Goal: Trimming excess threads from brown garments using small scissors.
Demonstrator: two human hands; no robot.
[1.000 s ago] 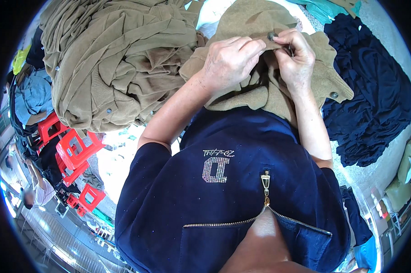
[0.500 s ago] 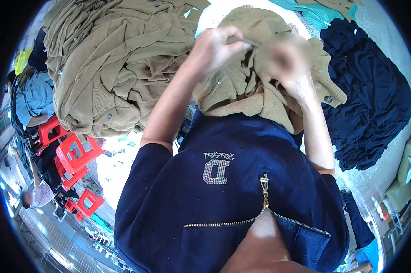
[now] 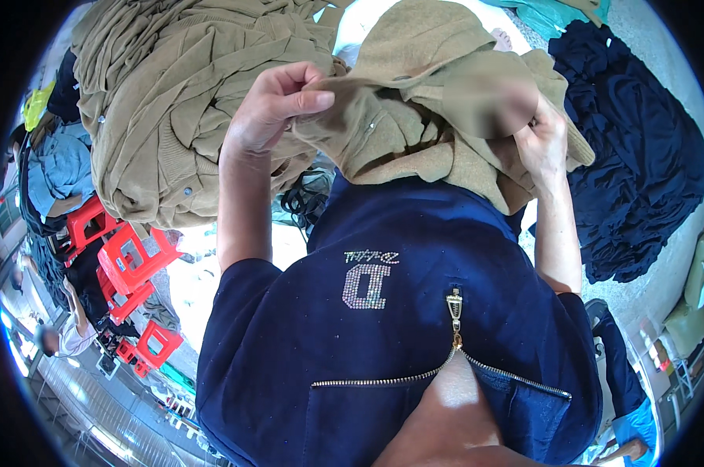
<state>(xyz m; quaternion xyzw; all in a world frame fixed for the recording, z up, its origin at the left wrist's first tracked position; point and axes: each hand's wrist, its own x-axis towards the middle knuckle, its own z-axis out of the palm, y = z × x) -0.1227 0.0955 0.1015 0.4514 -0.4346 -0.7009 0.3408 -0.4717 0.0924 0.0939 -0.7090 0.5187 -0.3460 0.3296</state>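
The left hand (image 3: 278, 105) has moved outward over the last second: it was close beside the right hand (image 3: 545, 136), and now it is well apart from it. With it, the near edge of the tan garment (image 3: 418, 35) has been drawn out to the left, so the cloth spans both hands and its dark folds show between them. The cuff under the right wrist no longer shows the button seen there a moment ago.

The left grip is a close pinch, thumb against curled fingers, with the garment's edge caught between them and no gap to speak of. The right hand is bent in over the cloth, but a blurred patch covers its fingertips, so I cannot tell how far they are parted or whether they have hold of anything.

The garment lies between and below the two grips, in front of the blue top (image 3: 274, 342). Left of the left grip is a brown pile (image 3: 188, 124); right of the right hand, a dark pile (image 3: 640, 171). Red stools (image 3: 132, 258) stand farther off, below and left of the pinch.
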